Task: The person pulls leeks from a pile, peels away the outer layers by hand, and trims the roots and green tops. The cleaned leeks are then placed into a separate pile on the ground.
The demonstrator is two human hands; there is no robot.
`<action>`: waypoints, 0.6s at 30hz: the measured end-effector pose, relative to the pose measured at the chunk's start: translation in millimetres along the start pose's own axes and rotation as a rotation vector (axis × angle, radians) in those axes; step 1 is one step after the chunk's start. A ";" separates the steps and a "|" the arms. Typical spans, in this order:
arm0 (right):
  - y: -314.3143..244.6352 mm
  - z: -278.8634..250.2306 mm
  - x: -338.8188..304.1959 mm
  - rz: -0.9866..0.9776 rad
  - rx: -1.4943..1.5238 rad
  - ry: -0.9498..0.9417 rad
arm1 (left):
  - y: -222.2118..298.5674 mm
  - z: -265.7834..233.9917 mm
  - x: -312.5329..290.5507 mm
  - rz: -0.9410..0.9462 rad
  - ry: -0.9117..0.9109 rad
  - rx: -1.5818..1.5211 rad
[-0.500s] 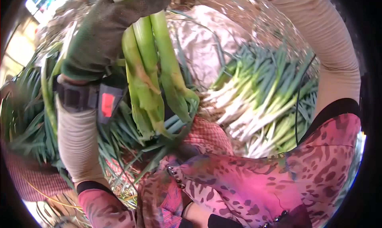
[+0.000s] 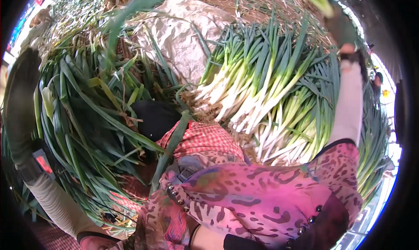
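Note:
My left hand, in a dark glove, is at the far left, its fingers stretched out and nothing seen in it. It is beside a heap of leafy green onions. My right hand, gloved and blurred at the upper right, is closed at the end of a pale green onion stalk that runs out of the top edge. A blurred long green leaf crosses the top; whether it belongs to that stalk, I cannot tell. White-stemmed green onions lie side by side right of centre, roots toward me.
A crumpled pale sheet lies beyond the heap. Loose leaf scraps cover the ground at the back left. More green onions lie along the right, beyond my arm. Red checked cloth covers my lap.
My left hand has let go of the thick green onion stalks and swung down to the far left. My right hand has come into view at the upper right with a stalk.

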State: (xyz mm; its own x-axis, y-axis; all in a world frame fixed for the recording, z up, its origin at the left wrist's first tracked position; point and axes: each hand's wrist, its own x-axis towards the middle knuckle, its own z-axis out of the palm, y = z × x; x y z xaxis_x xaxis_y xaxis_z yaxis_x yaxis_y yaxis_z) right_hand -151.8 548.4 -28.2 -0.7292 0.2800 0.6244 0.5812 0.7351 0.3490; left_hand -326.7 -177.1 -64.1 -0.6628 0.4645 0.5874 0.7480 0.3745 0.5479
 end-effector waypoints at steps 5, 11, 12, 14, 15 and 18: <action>130.9 201.6 -228.3 0.255 -0.023 -0.368 | -94.8 23.2 -40.0 -0.178 -0.273 -0.867; 2.0 333.1 -440.8 0.294 -0.079 -0.948 | -79.2 70.7 -85.4 -0.676 -0.065 -0.973; 8.6 342.4 -439.4 0.174 -0.140 -1.110 | -72.9 90.6 -82.1 -0.753 0.006 -0.887; -12.0 355.7 -426.9 0.063 -0.190 -1.411 | -39.9 109.5 -81.6 -0.774 -0.035 -0.735; -27.5 359.9 -411.6 0.058 -0.173 -1.432 | -27.2 112.2 -78.7 -0.771 -0.049 -0.593; -29.9 350.6 -401.3 -0.046 -0.115 -1.400 | -20.5 128.0 -80.7 -0.862 -0.029 -0.675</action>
State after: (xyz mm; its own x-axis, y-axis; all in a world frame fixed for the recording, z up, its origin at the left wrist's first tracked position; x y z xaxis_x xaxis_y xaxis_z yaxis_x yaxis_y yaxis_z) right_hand -3.2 630.5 -534.2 -0.4590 0.6823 -0.5690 0.5238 0.7252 0.4470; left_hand -284.0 -119.6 -198.9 -0.9469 0.2796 -0.1589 -0.1448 0.0705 0.9870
